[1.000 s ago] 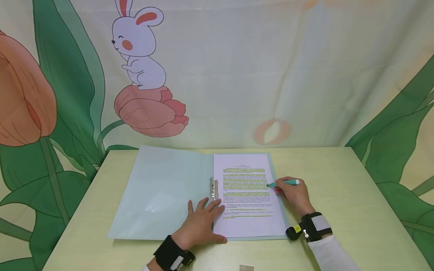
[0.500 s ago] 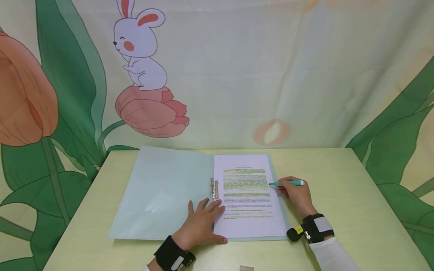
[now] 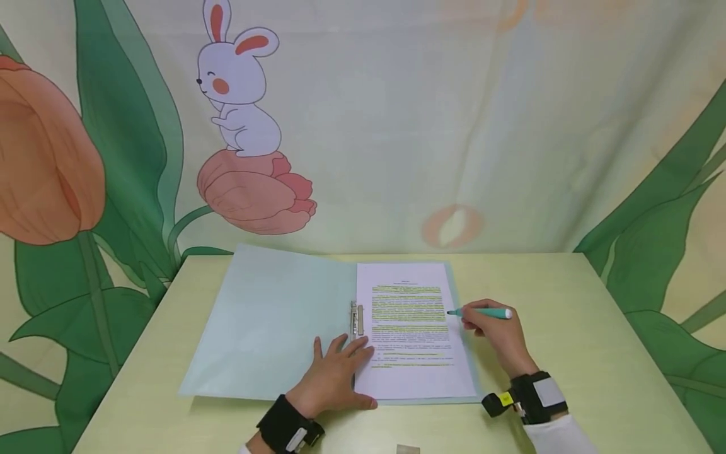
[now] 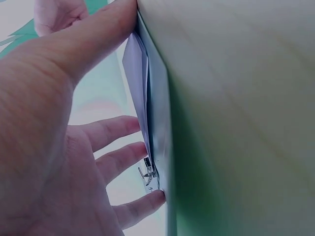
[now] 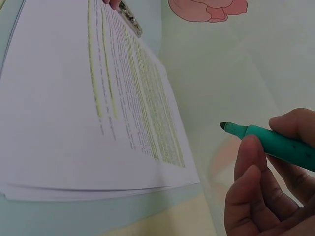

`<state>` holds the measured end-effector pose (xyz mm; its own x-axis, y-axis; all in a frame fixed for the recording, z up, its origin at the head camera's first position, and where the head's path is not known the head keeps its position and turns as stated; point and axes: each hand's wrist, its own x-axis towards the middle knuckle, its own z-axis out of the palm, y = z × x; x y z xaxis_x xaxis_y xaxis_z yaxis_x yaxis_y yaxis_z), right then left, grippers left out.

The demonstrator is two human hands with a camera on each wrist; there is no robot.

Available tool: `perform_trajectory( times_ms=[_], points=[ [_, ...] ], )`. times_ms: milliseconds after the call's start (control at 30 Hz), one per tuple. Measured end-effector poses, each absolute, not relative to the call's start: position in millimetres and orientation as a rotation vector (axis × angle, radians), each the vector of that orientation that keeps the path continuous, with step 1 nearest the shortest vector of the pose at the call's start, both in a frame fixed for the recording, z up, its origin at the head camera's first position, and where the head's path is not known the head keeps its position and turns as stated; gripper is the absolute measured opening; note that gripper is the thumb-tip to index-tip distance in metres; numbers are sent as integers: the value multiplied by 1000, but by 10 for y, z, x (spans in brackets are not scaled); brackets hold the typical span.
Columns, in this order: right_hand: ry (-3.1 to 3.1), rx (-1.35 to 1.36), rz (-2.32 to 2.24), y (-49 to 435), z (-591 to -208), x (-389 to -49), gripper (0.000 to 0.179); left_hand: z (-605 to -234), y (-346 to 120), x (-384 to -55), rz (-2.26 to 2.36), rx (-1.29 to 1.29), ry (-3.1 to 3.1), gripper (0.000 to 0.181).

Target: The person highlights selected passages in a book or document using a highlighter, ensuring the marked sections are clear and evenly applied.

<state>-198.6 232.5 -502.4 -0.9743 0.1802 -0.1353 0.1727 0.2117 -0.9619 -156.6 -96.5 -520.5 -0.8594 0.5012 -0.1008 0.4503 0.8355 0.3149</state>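
My right hand (image 3: 496,331) pinches a teal highlighter (image 5: 283,145) between thumb and fingers, its dark tip uncapped. In the head view that tip overlaps the right margin of the printed page (image 3: 416,378); in the right wrist view it shows raised off the sheet. Yellow-green marking covers many lines of text, mostly in the upper half. My left hand (image 3: 334,375) rests with fingers spread across the spine of a pale blue folder (image 3: 272,315). Its fingertips lie on the page's left edge, just below the metal clip (image 3: 356,318), and its thumb reaches the bottom edge.
The folder lies open on a pale wooden table (image 3: 578,328), its left cover slightly lifted. A small greyish block (image 3: 408,449) sits at the near edge. Behind the table hangs a curtain (image 3: 386,126) printed with a rabbit and tulips. Both wrists wear black camera straps.
My right hand with the highlighter has slid slightly right and down, away from the text. The left hand keeps its place on the folder. The head view has tilted slightly upward.
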Motion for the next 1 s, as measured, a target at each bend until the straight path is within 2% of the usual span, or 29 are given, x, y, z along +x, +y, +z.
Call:
perform_trajectory(
  times_ms=[300, 567, 1000],
  points=[
    [-2386, -266, 1976, 2348, -4978, -1862, 30, -5257, -993, -1592, 422, 748, 2839, 94],
    [-2324, -303, 1994, 2339, -4893, -1787, 34, -5255, -969, -1574, 402, 778, 2857, 92],
    [-2313, -314, 1943, 2371, -4840, -1738, 28, -4864, -523, -1403, 396, 1013, 2911, 69]
  ],
)
